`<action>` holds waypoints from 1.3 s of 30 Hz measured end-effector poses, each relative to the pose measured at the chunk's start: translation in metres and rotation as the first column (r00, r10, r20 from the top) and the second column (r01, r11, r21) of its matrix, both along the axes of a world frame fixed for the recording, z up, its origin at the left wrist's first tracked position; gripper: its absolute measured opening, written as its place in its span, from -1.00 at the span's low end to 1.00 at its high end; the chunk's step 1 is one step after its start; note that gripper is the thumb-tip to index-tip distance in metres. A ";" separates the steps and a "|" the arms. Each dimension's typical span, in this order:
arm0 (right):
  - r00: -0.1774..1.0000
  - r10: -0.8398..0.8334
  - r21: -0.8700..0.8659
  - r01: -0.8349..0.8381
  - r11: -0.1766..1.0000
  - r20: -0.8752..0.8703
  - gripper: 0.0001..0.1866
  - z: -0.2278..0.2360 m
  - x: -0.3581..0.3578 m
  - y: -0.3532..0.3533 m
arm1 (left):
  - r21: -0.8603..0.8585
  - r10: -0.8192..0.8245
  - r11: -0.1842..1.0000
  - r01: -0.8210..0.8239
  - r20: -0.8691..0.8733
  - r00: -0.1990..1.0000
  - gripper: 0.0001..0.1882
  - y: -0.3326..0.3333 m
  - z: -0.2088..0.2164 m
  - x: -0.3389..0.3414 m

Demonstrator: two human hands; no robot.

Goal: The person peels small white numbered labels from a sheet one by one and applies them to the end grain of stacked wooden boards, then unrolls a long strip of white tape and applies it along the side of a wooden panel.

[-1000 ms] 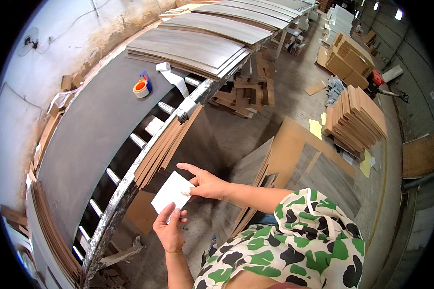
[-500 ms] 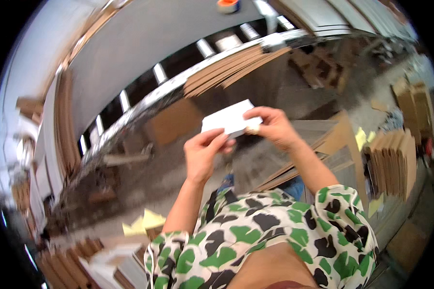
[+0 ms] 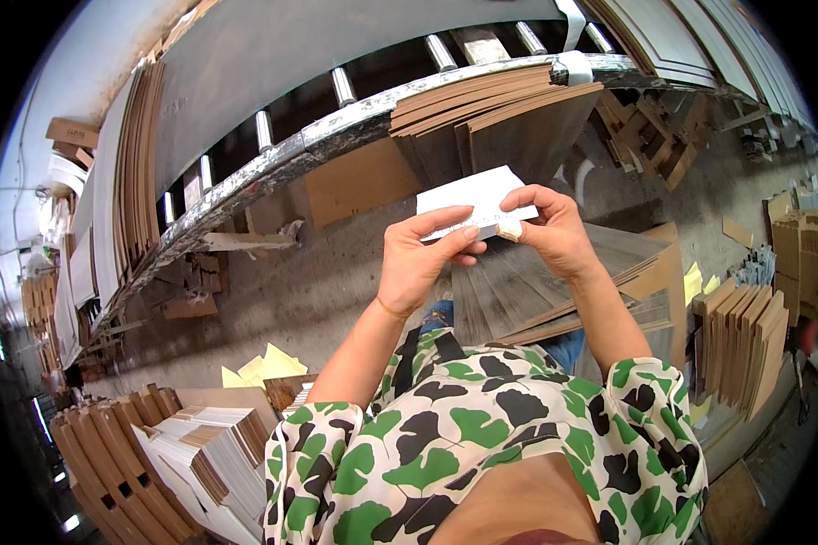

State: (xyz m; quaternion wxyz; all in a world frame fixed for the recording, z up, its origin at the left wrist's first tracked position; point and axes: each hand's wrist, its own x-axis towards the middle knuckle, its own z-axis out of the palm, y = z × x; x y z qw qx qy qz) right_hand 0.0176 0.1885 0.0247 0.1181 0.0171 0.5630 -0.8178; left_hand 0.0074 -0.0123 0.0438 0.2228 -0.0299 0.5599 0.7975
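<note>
A small sheet of white paper [image 3: 468, 192] is held up in front of me, its near edge seemingly folded or bent, with faint marks along it. My left hand [image 3: 418, 252] pinches its near left part between thumb and fingers. At the right end, my right hand [image 3: 559, 234] grips it with thumb and forefinger; a pale wrap covers that thumb's tip. Beneath my hands lies a fanned stack of grey-faced cardboard sheets [image 3: 509, 283]. More flat cardboard sheets [image 3: 486, 98] lean upright just beyond the paper.
A conveyor with metal rollers [image 3: 344, 86] curves across the far side, carrying a large grey board [image 3: 273, 45]. Cardboard bundles stand at the right [image 3: 741, 336] and lower left [image 3: 123, 445], near white folded cartons [image 3: 211, 454]. Yellow paper [image 3: 265, 365] lies at left; cardboard scraps [image 3: 654, 136] lie far right.
The view has shifted and sharpened, and an orange-and-blue tape roll on the board has left it. Both hands still hold the paper; the left fingers now reach further over its near edge.
</note>
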 end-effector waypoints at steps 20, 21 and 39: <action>0.972 -0.017 0.302 0.089 0.949 -0.233 -0.80 0.014 0.002 -0.006 | -0.208 -0.100 0.977 0.050 -0.238 0.966 -0.70 -0.012 0.014 -0.004; 0.971 -0.027 0.300 0.100 0.949 -0.239 -0.82 0.016 0.002 -0.007 | -0.234 -0.121 0.970 0.060 -0.258 0.959 -0.72 -0.014 0.015 -0.004; 0.996 0.089 0.174 -0.088 0.981 0.002 -0.83 0.014 0.003 -0.009 | -0.134 -0.236 0.963 0.235 0.003 0.972 -0.78 -0.035 0.010 -0.017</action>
